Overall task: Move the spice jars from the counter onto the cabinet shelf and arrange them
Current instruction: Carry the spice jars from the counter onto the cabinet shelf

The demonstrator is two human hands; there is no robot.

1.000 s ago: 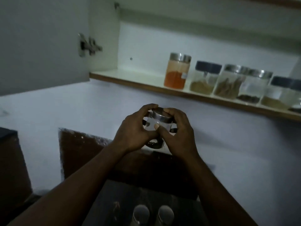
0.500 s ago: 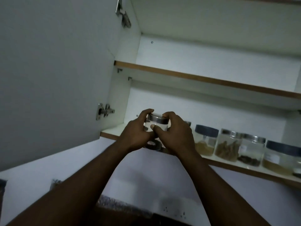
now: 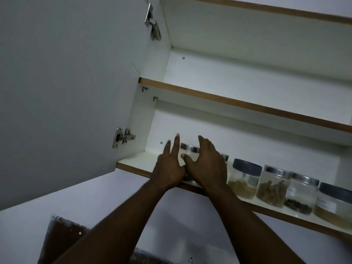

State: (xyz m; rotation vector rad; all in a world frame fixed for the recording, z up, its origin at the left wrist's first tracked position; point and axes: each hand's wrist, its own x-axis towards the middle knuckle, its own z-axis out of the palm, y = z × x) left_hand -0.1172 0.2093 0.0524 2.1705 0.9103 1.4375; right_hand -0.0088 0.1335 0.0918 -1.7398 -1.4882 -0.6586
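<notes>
Kitchen wall cabinet seen from below in dim light. Far left, white cabinet door point(image 3: 66, 82) stands swung open, with an upper hinge point(image 3: 153, 27) and a lower hinge point(image 3: 122, 138) on its inner edge. Low left on the wall, a dark brown patch point(image 3: 62, 239), can't tell what it is. Both bare forearms rise from the bottom edge, angled up toward the lower shelf point(image 3: 133, 162), wrists close together at its front edge. Left hand point(image 3: 169, 168) shows its back to the camera, fingers straight, spread and pointing up, grasping nothing, just left of the silver-lid jar point(image 3: 189, 149). That jar stands on the lower shelf between the two hands, at the left end of the row; lid and upper glass show, base mostly hidden behind the hands. Right hand point(image 3: 207, 166) is also loose, fingers spread and slightly bent over the jar's right side, thumb at the jar's front; can't tell if it touches. Neither hand wraps the jar. Just right of the right hand, a half-hidden jar point(image 3: 224, 158) shows only a bit of its silver lid. Then, along the shelf, a dark-lid jar point(image 3: 245, 176) with tan powder, a stick-spice jar point(image 3: 274, 187), a dark-spice jar point(image 3: 301, 197) and a second dark-lid jar point(image 3: 335, 202), all upright and close together. Above, the upper shelf point(image 3: 228, 100) has a brown front edge.
</notes>
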